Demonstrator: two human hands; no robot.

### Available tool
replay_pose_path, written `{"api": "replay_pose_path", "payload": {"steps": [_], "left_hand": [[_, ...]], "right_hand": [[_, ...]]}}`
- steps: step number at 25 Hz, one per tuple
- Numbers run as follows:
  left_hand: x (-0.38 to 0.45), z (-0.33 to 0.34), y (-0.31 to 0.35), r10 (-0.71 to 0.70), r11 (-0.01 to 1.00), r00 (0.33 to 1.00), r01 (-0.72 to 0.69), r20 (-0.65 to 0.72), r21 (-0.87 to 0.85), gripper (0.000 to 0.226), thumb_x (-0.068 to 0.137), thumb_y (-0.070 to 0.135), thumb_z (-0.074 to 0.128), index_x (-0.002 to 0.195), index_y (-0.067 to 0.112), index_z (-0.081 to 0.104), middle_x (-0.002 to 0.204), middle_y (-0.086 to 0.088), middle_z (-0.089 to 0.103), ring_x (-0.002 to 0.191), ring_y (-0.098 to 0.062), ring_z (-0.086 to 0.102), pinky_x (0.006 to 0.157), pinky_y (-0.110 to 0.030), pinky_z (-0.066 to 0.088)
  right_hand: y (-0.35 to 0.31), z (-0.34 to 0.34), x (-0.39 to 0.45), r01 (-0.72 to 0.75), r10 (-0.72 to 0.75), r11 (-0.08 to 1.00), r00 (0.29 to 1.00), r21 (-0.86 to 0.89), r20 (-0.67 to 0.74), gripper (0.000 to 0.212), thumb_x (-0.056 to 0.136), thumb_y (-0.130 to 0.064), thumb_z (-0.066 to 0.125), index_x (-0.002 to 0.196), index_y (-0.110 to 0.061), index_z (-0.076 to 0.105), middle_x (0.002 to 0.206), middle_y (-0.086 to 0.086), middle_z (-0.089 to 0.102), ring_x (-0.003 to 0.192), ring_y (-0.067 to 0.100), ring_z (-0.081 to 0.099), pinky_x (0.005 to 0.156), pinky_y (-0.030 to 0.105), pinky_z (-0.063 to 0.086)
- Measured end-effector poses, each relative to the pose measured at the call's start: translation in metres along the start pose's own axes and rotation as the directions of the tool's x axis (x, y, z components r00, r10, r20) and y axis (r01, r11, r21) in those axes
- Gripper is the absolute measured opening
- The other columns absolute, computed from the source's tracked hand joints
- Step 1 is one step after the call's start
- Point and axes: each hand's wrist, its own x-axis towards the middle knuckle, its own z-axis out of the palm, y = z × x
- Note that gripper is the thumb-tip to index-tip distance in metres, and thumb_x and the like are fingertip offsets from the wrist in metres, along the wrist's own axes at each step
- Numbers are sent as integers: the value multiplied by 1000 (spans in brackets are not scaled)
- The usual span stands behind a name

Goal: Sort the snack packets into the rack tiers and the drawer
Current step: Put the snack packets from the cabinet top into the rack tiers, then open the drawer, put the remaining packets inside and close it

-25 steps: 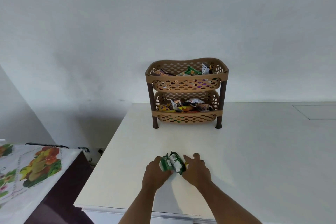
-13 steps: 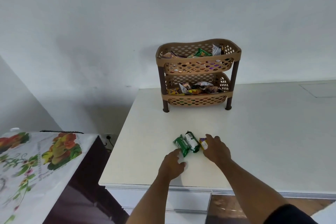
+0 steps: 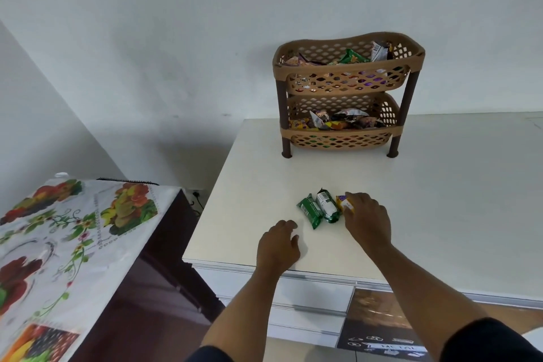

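Fruit-print cloth on dark side table, L of white cabinet top.

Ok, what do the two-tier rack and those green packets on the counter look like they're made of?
The rack looks like moulded plastic, matte tan baskets with lattice holes on dark brown legs. The green packets look like glossy printed foil or plastic film, with crimped ends and highlights.

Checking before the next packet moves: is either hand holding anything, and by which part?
The right hand pinches the yellow packet by its near end; the left hand is empty.
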Motion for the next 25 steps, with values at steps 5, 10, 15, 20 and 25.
{"api": "replay_pose_path", "payload": {"steps": [5,10,15,20,25], "left_hand": [[-35,-9,-27,-238,968,939,206,-250,-145,17,97,36,52,86,24,58,84,9,60,72,-15,59,61,-30,47],[-85,12,-51,-709,632,695,546,-125,-550,26,91,31,52,69,17,52,61,7,58,57,-20,51,53,-30,41],[-107,29,-70,-652,-29,499,737,571,-676,29,99,33,55,101,6,65,90,-9,69,75,-26,64,64,-31,41],[-103,38,-67,-527,-335,574,538,627,-773,27,101,27,50,119,13,65,120,-4,72,110,-22,67,86,-39,47],[-95,31,-62,-529,-438,607,404,593,-803,28,98,16,47,117,8,67,116,-9,74,109,-22,69,82,-36,51]], "right_hand": [[-25,14,-24,377,-354,926,895,36,-271,16,87,-12,73,102,-8,74,95,11,71,83,34,66,67,42,53],[-53,34,-63,633,-590,760,767,147,-253,18,80,2,79,95,-7,77,81,8,68,69,29,64,60,37,53],[-61,56,-107,815,-823,548,566,188,-52,29,77,2,78,105,-7,76,90,8,72,74,28,68,56,37,57],[-56,75,-143,401,-513,858,712,322,479,31,101,-27,57,128,-19,68,124,-3,69,111,18,64,94,32,52],[-43,84,-149,-669,57,486,667,562,743,13,90,1,66,98,1,75,102,19,74,86,25,68,76,32,56]]}}
